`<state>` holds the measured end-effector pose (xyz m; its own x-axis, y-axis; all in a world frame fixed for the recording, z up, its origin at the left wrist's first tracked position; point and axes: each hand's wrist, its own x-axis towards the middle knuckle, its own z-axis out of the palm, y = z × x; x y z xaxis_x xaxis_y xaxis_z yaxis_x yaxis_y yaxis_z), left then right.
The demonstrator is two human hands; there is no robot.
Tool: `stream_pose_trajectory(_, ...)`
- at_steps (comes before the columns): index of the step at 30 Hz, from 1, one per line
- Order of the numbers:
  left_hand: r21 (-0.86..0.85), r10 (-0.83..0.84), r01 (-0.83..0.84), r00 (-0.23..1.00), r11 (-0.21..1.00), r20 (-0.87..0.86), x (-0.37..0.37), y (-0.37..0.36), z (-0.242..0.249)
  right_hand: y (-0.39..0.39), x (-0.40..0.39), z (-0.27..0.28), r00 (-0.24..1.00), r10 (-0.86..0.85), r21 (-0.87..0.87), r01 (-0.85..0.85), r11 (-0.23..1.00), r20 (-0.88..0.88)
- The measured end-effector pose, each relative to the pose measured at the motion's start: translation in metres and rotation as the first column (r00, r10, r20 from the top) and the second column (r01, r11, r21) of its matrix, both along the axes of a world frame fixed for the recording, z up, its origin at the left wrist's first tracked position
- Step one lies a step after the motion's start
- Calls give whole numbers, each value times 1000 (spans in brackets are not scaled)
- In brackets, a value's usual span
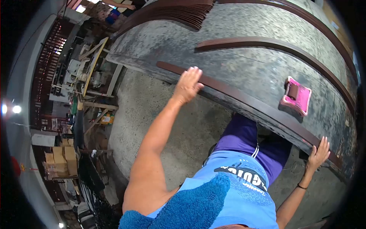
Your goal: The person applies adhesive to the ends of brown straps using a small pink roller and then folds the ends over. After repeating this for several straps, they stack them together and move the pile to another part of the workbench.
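A long dark brown strip [244, 98] lies along the near edge of a worn grey table. Toward its left end, my left hand [188, 84] rests on it with the fingers extended. Near its right end, my right hand [319, 153] lies at the strip with the fingers stretched out. Between the hands, a bit farther in, sits a pink tray [298, 96] with a small brown block [293, 92] in it. Another brown strip [263, 41], slightly curved in view, lies farther back.
The grey table [236, 68] carries a stack of brown strips [171, 13] at the back left and another long strip along the far side. Cardboard boxes [65, 158] and a wooden frame [93, 68] stand at the left. Part of another person [124, 5] shows at the top.
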<state>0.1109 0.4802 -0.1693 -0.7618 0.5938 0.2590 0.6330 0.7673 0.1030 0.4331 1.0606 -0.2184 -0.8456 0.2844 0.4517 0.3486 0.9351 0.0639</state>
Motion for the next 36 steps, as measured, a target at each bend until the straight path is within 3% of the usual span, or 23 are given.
stream_pose_trajectory(4,-135,301,-294,953,946,33,-69,-105,3,-2,0,4,1000,-8,-25,9,1000,17)
stream_pose_trajectory(5,-187,463,-442,883,877,83,-80,-124,12,-5,-1,8,1000,-16,-41,17,999,27)
stream_pose_trajectory(6,-220,603,-565,778,795,176,-94,-144,22,-4,0,9,1000,-14,-35,14,999,25)
stream_pose_trajectory(7,-390,814,-717,539,578,215,-95,-143,48,-1,1,8,999,-2,-34,3,999,38)
stream_pose_trajectory(8,-419,889,-795,451,439,76,-102,-163,40,1,2,7,999,8,-36,-6,999,51)
stream_pose_trajectory(9,-498,853,-749,521,436,-37,-119,-194,29,1,2,8,999,8,-32,-6,999,52)
stream_pose_trajectory(10,-497,852,-749,522,439,-34,-114,-183,43,2,3,8,998,10,-37,-7,999,69)
stream_pose_trajectory(12,-152,797,-791,550,593,248,-92,-138,81,8,5,4,995,20,4,-20,1000,96)
stream_pose_trajectory(14,65,381,-381,924,922,4,-73,-123,48,-13,-3,31,996,50,20,-51,998,74)
stream_pose_trajectory(15,-69,210,-215,975,974,-75,-56,-100,49,-42,-16,59,996,86,-114,-89,989,-38)
stream_pose_trajectory(16,-123,36,-31,998,992,42,-52,-93,42,-54,-19,68,998,63,10,-63,998,-4)
stream_pose_trajectory(18,-82,64,-51,984,995,168,-43,-78,54,-63,-14,67,998,18,29,-20,999,68)
stream_pose_trajectory(19,-61,95,-82,962,995,257,-41,-72,64,-64,-16,77,996,46,-227,-29,973,70)
stream_pose_trajectory(20,-121,123,-94,959,988,255,-46,-75,65,-58,-9,66,996,2,-102,6,995,87)
stream_pose_trajectory(22,-124,45,-17,972,992,231,-73,-105,42,-48,2,50,985,-152,-132,162,978,79)
stream_pose_trajectory(25,-106,-92,109,984,988,155,-81,-104,32,-24,17,47,970,-240,-206,242,948,36)
stream_pose_trajectory(29,22,-192,191,965,981,177,-51,-37,18,7,37,49,903,-428,-227,413,882,-20)
stream_pose_trajectory(33,207,-359,324,920,923,160,6,61,14,-16,27,49,968,-248,-238,252,938,45)
stream_pose_trajectory(36,276,-390,340,908,899,154,38,125,18,-65,6,55,992,-105,-266,118,957,64)
